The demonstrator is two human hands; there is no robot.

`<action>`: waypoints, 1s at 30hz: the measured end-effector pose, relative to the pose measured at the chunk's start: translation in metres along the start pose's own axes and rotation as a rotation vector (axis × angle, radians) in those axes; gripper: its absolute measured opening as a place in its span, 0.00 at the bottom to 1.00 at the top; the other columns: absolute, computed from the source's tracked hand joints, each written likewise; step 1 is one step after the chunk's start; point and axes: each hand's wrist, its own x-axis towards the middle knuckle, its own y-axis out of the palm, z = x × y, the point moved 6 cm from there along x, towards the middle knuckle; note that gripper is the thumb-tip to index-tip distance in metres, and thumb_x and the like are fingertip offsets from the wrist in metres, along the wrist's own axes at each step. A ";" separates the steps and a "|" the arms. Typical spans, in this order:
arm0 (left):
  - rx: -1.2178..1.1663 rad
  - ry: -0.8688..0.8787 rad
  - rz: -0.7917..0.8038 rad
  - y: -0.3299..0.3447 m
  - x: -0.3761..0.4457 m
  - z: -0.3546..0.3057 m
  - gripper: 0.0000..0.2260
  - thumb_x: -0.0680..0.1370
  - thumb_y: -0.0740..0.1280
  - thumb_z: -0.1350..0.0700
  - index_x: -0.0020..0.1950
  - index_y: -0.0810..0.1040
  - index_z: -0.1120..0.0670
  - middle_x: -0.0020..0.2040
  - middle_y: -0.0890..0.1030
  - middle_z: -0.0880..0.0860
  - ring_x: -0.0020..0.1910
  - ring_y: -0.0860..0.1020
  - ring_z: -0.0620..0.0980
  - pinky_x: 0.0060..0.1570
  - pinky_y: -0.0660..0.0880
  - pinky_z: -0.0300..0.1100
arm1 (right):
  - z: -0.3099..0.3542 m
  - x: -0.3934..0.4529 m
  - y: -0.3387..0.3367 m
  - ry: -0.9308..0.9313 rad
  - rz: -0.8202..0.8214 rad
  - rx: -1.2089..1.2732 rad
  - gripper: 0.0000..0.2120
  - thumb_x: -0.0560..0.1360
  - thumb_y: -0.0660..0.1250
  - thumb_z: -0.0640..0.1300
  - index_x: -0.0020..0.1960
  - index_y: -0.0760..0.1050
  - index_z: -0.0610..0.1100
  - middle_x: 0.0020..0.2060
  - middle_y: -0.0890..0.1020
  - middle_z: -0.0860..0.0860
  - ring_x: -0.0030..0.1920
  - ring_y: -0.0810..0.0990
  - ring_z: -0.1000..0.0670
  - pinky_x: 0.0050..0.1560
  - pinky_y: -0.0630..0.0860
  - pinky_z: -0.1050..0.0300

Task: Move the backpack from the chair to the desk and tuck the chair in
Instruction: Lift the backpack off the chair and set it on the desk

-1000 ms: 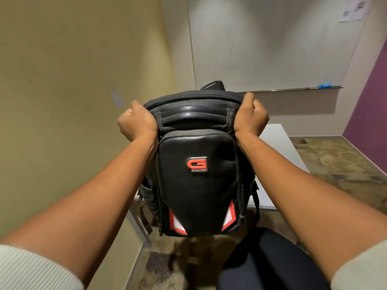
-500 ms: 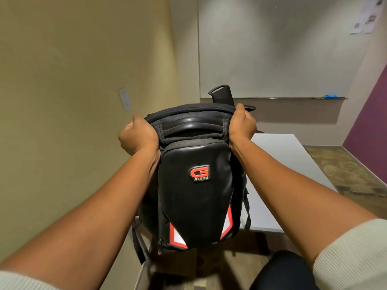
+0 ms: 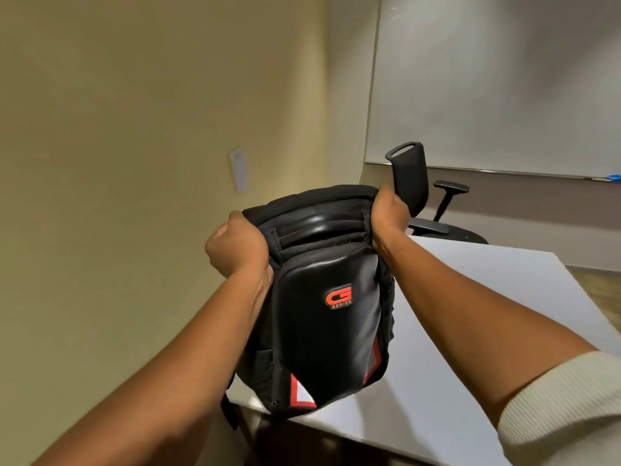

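Backpack (image 3: 327, 307), black with a red "G Series" badge, fills the centre of the frame, upright over the near left corner of the white desk (image 3: 470, 314). Left hand (image 3: 237, 247) and right hand (image 3: 389, 216) each clench its top corners. A black office chair (image 3: 411, 183) stands beyond the desk, upper right.

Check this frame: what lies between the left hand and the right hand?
In the head view, the top of the black backpack fills the stretch between the left hand and the right hand; both grip it.
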 end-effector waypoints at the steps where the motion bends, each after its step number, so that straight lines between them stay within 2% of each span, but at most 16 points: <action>1: -0.011 -0.011 0.003 0.007 0.016 0.005 0.18 0.66 0.63 0.53 0.17 0.63 0.52 0.19 0.63 0.44 0.23 0.62 0.49 0.26 0.62 0.43 | -0.004 0.009 0.018 0.023 0.014 0.008 0.15 0.75 0.55 0.52 0.35 0.74 0.46 0.36 0.77 0.49 0.44 0.77 0.45 0.53 0.75 0.45; 3: -0.045 -0.018 0.027 0.016 0.029 0.010 0.18 0.67 0.63 0.54 0.17 0.63 0.51 0.19 0.64 0.43 0.22 0.63 0.48 0.25 0.63 0.42 | -0.008 0.020 0.032 0.057 0.016 0.033 0.14 0.74 0.57 0.51 0.37 0.75 0.45 0.38 0.78 0.49 0.43 0.78 0.45 0.46 0.75 0.49; 7: -0.055 -0.034 0.054 0.035 0.052 0.020 0.19 0.67 0.63 0.55 0.17 0.63 0.51 0.19 0.63 0.43 0.21 0.62 0.47 0.23 0.61 0.40 | -0.016 0.048 0.059 0.051 0.020 0.031 0.14 0.75 0.57 0.51 0.38 0.75 0.45 0.39 0.79 0.47 0.47 0.79 0.43 0.53 0.77 0.45; 10: -0.093 -0.085 0.052 0.052 0.070 0.032 0.16 0.68 0.64 0.54 0.18 0.70 0.50 0.19 0.68 0.43 0.20 0.66 0.47 0.23 0.66 0.39 | -0.026 0.071 0.085 0.085 0.033 0.035 0.14 0.72 0.57 0.52 0.37 0.75 0.45 0.39 0.79 0.47 0.45 0.79 0.44 0.52 0.77 0.45; 14: -0.138 -0.118 0.028 0.068 0.091 0.055 0.14 0.70 0.65 0.55 0.23 0.77 0.51 0.23 0.75 0.45 0.25 0.75 0.48 0.28 0.74 0.41 | -0.042 0.105 0.118 0.095 0.109 0.021 0.13 0.70 0.56 0.53 0.36 0.73 0.45 0.37 0.78 0.48 0.43 0.77 0.45 0.49 0.76 0.45; 16: -0.174 -0.133 -0.001 0.077 0.102 0.067 0.14 0.71 0.65 0.56 0.24 0.75 0.51 0.25 0.74 0.46 0.28 0.74 0.50 0.29 0.74 0.42 | -0.053 0.122 0.137 0.111 0.160 0.019 0.12 0.70 0.57 0.52 0.37 0.71 0.44 0.36 0.77 0.48 0.41 0.75 0.46 0.43 0.72 0.48; 18: -0.191 -0.155 -0.070 0.082 0.109 0.076 0.18 0.72 0.65 0.57 0.21 0.72 0.51 0.22 0.71 0.43 0.25 0.71 0.47 0.26 0.71 0.37 | -0.064 0.138 0.156 0.141 0.221 0.027 0.11 0.69 0.58 0.52 0.38 0.70 0.44 0.37 0.75 0.47 0.39 0.73 0.47 0.41 0.70 0.49; 21: -0.169 -0.150 -0.141 0.092 0.114 0.084 0.23 0.74 0.65 0.58 0.17 0.70 0.51 0.19 0.68 0.43 0.19 0.67 0.42 0.24 0.66 0.36 | -0.077 0.158 0.180 0.166 0.309 0.031 0.11 0.68 0.58 0.52 0.39 0.69 0.44 0.38 0.73 0.46 0.40 0.71 0.46 0.41 0.69 0.48; 25: -0.193 -0.118 -0.220 0.101 0.127 0.095 0.19 0.75 0.64 0.62 0.25 0.67 0.54 0.21 0.67 0.45 0.19 0.65 0.41 0.21 0.64 0.34 | -0.092 0.176 0.218 0.194 0.440 0.079 0.10 0.71 0.57 0.50 0.42 0.68 0.43 0.41 0.71 0.44 0.42 0.70 0.46 0.42 0.69 0.48; 28: -0.230 -0.092 -0.212 0.105 0.134 0.107 0.25 0.75 0.61 0.62 0.18 0.67 0.50 0.19 0.67 0.43 0.18 0.67 0.39 0.20 0.65 0.31 | -0.099 0.182 0.249 0.247 0.590 0.133 0.11 0.70 0.57 0.50 0.42 0.68 0.42 0.41 0.72 0.43 0.44 0.71 0.45 0.45 0.70 0.47; 30: -0.250 -0.098 -0.213 0.106 0.137 0.116 0.24 0.74 0.60 0.62 0.17 0.66 0.49 0.19 0.68 0.42 0.19 0.68 0.39 0.20 0.65 0.31 | -0.104 0.186 0.268 0.286 0.670 0.152 0.10 0.70 0.57 0.50 0.40 0.68 0.42 0.39 0.72 0.44 0.43 0.71 0.45 0.45 0.70 0.47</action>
